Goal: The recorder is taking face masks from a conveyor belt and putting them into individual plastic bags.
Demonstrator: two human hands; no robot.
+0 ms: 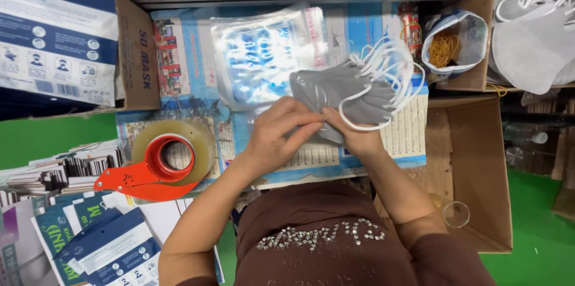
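Observation:
A stack of grey face masks [344,91] with white ear loops [389,67] lies over the middle of the worktop. Both my hands meet at its near edge. My left hand [278,133] pinches the edge of the stack with thumb and fingers. My right hand [353,133] grips the same edge from the right, partly under the masks. Just behind the masks lies a pile of clear plastic pouches with blue print [266,58].
An orange tape dispenser with a clear tape roll [165,163] sits at the left. Blue printed packets [102,244] lie lower left. A cardboard box [479,166] stands right, a small bag of rubber bands [449,43] behind it, white masks [536,37] far right.

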